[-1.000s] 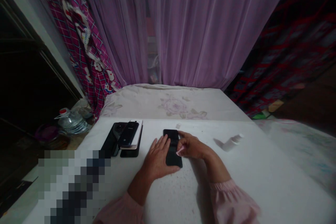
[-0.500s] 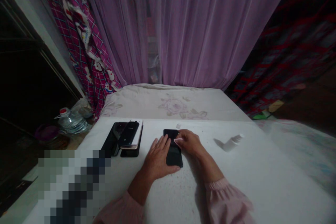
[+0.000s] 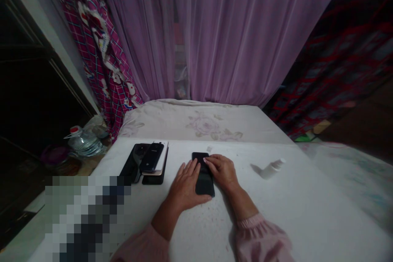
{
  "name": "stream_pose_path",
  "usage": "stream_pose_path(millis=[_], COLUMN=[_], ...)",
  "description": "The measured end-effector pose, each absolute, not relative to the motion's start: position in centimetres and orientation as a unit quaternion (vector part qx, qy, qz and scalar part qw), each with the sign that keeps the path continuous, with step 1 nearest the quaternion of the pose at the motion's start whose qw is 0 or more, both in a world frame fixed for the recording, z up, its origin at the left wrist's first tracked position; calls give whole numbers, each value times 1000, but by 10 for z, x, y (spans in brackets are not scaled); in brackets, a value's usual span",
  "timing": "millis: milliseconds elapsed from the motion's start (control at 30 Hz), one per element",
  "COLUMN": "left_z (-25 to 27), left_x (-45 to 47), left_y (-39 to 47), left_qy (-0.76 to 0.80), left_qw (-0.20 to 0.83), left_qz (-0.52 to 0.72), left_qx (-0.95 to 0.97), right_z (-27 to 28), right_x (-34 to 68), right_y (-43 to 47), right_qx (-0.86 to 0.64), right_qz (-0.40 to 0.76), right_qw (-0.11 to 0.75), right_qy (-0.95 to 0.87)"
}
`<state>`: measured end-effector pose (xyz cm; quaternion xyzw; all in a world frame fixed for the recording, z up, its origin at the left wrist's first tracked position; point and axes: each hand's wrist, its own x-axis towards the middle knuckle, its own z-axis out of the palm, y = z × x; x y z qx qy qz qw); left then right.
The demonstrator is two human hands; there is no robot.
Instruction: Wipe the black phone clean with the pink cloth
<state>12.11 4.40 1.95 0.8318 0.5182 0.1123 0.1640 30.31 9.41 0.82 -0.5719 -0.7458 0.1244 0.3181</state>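
Observation:
A dark smartphone [image 3: 205,182] lies flat on the white tabletop in front of me, its upper end pointing away. My left hand [image 3: 185,184] holds it down from the left, with long fingers on its upper left part and the thumb across its lower end. On the phone's upper right, my right hand [image 3: 221,170] presses with bent fingers. A small whitish wipe [image 3: 205,159] peeks out at those fingertips; most of it is hidden under the hand.
Left of my hands are several stacked phones [image 3: 153,159], black and white. A small white bottle [image 3: 272,169] stands at the right, leaning in the view. Small specks lie on the tabletop [image 3: 201,237]. Purple curtains [image 3: 233,41] hang behind; a clear water jug [image 3: 84,141] is at far left.
My right hand has shifted slightly up and left on the phone's upper end, and less of the wipe shows. The left hand keeps its place on the phone.

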Motion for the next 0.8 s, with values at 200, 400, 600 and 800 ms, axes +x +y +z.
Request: stream_pose_path(millis=[200, 400, 600, 800], left_z=[17, 23, 21, 22], left_x=[120, 120, 119, 119], left_y=[43, 40, 39, 38], left_qy=[515, 513, 503, 508], left_qw=[158, 156, 150, 157], left_qz=[127, 123, 134, 130], left_qx=[833, 835, 841, 837], right_z=[4, -2, 5, 12], right_x=[306, 308, 303, 294], right_y=[68, 36, 42, 77], right_qx=[-559, -540, -582, -621], right_qz=[120, 99, 106, 94], right_qw=[332, 353, 344, 327], right_qy=[-750, -758, -729, -706])
